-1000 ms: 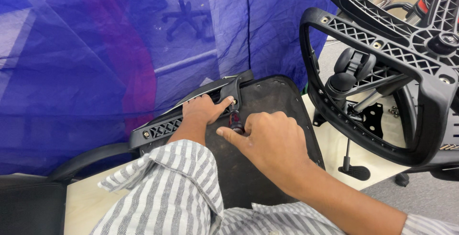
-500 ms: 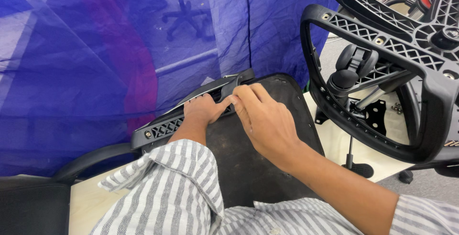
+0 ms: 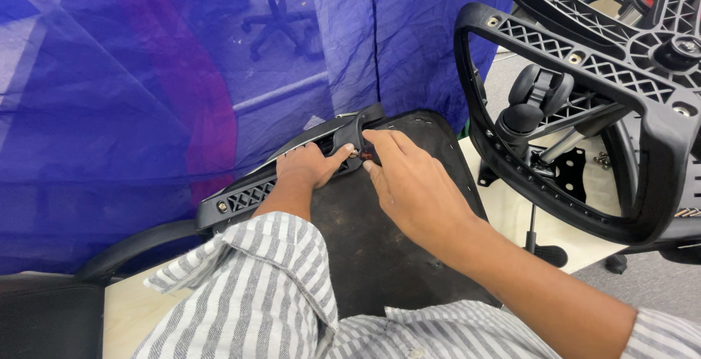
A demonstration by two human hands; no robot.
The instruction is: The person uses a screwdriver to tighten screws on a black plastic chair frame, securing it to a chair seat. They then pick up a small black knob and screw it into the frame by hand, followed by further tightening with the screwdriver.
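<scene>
Over on the far left, a black armrest (image 3: pixel 124 253) curves out from under a blue cloth curtain (image 3: pixel 146 74) that hangs behind everything. Next along, a black plastic bracket (image 3: pixel 292 173) with a lattice pattern lies along the edge of an upturned black seat base (image 3: pixel 380 249). The person's left hand (image 3: pixel 307 169), coming out of a striped sleeve (image 3: pixel 255 286), is curled over the bracket's middle, fingers wrapped on it and thumb stretched toward a small fitting (image 3: pixel 358 154). The right hand (image 3: pixel 412 184) lies just beside it, fingers half-closed, fingertips pinching at that small dark red-tipped piece (too small to tell what it is). To the right, well apart, a black chair frame (image 3: pixel 584 67) stands tilted, its gas cylinder (image 3: pixel 566 143) showing through the opening.
</scene>
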